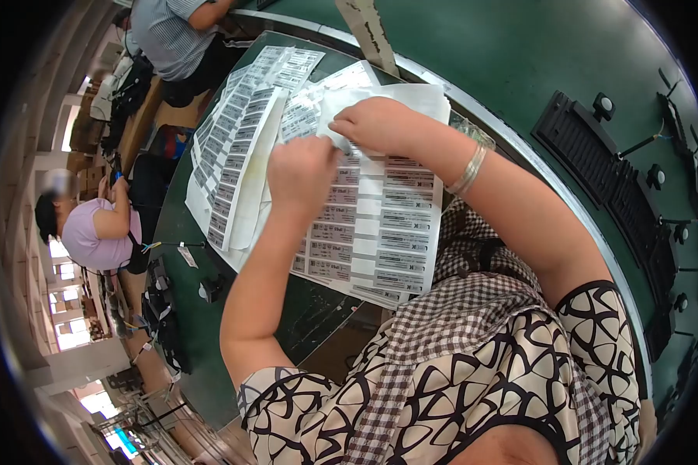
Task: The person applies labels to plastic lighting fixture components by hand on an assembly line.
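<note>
A sheet of printed labels (407, 225) lies in front of me, with rows of grey-and-white stickers and bare pale strips between them. My left hand (302, 174) is closed at the sheet's upper part, its fingers curled and slightly blurred. Close beside it, my right hand (376, 124) pinches at the same spot, thumb against fingers, with a bracelet on the wrist. A bit of white paper shows between the two hands; the fingertips hide most of it. More label sheets (236, 147) are fanned in an overlapping pile to the left.
A green tabletop (318, 314) lies under the sheets. Beyond a metal rail (512, 139) runs a green surface carrying black slotted parts (578, 147). A worn post (368, 35) rises at the back. Black parts (159, 298) sit at left. Two other people are seated nearby.
</note>
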`<state>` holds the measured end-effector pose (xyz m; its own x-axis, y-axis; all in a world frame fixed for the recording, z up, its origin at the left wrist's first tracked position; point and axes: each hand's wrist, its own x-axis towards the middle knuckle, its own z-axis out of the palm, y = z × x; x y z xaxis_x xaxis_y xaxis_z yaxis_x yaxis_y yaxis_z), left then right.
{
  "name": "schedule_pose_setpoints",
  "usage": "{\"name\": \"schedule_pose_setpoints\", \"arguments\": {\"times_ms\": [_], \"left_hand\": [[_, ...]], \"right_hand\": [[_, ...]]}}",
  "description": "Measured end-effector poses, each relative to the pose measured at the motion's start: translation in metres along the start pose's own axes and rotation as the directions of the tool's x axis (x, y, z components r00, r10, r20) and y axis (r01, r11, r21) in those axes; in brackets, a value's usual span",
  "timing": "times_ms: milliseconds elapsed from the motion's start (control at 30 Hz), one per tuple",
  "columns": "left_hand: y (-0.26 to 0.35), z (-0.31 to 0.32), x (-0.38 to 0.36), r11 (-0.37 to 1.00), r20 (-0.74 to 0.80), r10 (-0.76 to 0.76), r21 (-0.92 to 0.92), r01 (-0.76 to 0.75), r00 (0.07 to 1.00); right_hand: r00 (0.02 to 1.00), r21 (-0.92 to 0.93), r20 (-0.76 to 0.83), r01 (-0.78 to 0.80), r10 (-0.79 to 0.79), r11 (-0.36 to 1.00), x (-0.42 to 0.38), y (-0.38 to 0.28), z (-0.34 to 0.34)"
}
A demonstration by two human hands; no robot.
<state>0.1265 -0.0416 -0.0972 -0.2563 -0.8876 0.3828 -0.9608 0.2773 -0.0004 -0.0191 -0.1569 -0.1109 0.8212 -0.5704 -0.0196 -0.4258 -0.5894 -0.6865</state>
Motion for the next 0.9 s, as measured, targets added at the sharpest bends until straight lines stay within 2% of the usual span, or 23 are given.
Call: {"name": "schedule_pose_setpoints", "arguments": {"times_ms": [33,100,133,167,200,267,300,333,367,433,500,533,567,633,667,700,767,800,900], "left_hand": [[0.022,-0.013,-0.001,0.995,-0.003,0.09,-0.04,-0.091,0.996],[0.064,-0.038,-0.006,0.897,0.088,0.341,-0.327,-0.297,0.936],[0.088,-0.058,-0.007,0.803,0.106,0.411,-0.513,-0.304,0.906],[0.104,-0.074,-0.003,0.677,0.108,0.481,-0.677,-0.29,0.87],[0.109,-0.082,0.001,0.624,0.092,0.455,-0.743,-0.242,0.886],[0.112,-0.093,0.005,0.493,0.074,0.403,-0.857,-0.148,0.912],[0.111,-0.093,0.006,0.58,0.183,0.219,-0.814,0.023,0.958],[0.109,-0.091,0.009,0.63,0.272,0.024,-0.751,0.197,0.962],[0.107,-0.089,0.012,0.642,0.34,-0.177,-0.671,0.37,0.924],[0.102,-0.082,0.023,0.652,0.312,-0.266,-0.638,0.409,0.912],[0.105,-0.077,0.031,0.716,0.203,-0.279,-0.607,0.344,0.939],[0.108,-0.075,0.037,0.747,0.142,-0.282,-0.588,0.31,0.949],[0.113,-0.075,0.043,0.804,0.091,-0.207,-0.551,0.222,0.974],[0.128,-0.074,0.053,0.884,0.005,-0.052,-0.465,0.048,0.999],[0.137,-0.069,0.057,0.896,-0.033,0.036,-0.442,-0.047,0.999],[0.147,-0.067,0.061,0.895,-0.034,0.124,-0.428,-0.126,0.992],[0.169,-0.064,0.066,0.872,-0.032,0.295,-0.4,-0.282,0.955],[0.178,-0.06,0.066,0.851,-0.038,0.352,-0.402,-0.337,0.935],[0.194,-0.052,0.066,0.798,0.042,0.426,-0.488,-0.354,0.904]], "right_hand": [[0.998,-0.017,0.05,-0.041,0.042,0.999,0.004,-0.002,-0.006],[0.979,-0.053,0.153,-0.125,0.131,0.991,0.008,-0.008,-0.015],[0.968,-0.024,0.162,-0.188,0.189,0.982,0.007,-0.013,-0.018],[0.975,-0.04,0.172,-0.136,0.141,0.99,0.006,-0.014,-0.02],[0.979,-0.056,0.179,-0.084,0.093,0.995,0.006,-0.012,-0.023],[0.982,0.091,0.162,-0.11,0.094,0.99,0.004,0.0,-0.031],[0.992,0.264,0.023,-0.128,0.126,0.956,-0.003,0.009,-0.035],[0.977,0.425,-0.115,-0.114,0.178,0.898,-0.017,0.022,-0.041],[0.939,0.566,-0.24,-0.069,0.244,0.821,-0.034,0.034,-0.047],[0.837,0.766,-0.405,0.092,0.368,0.636,-0.087,0.062,-0.062],[0.702,0.85,-0.458,0.166,0.545,0.501,-0.156,0.07,-0.065],[0.685,0.879,-0.435,0.181,0.585,0.442,-0.185,0.081,-0.059],[0.665,0.906,-0.405,0.197,0.628,0.375,-0.208,0.085,-0.048],[0.711,0.98,-0.197,0.154,0.675,0.123,-0.235,0.062,-0.033],[0.782,0.99,-0.124,0.139,0.611,0.024,-0.24,0.065,-0.02],[0.815,0.978,-0.036,0.147,0.579,-0.147,-0.239,0.06,-0.013],[0.859,0.928,-0.016,0.203,0.512,-0.312,-0.235,0.061,-0.002],[0.863,0.921,-0.03,0.22,0.504,-0.322,-0.238,0.061,0.0],[0.872,0.898,-0.064,0.262,0.486,-0.353,-0.246,0.059,0.001]]}}
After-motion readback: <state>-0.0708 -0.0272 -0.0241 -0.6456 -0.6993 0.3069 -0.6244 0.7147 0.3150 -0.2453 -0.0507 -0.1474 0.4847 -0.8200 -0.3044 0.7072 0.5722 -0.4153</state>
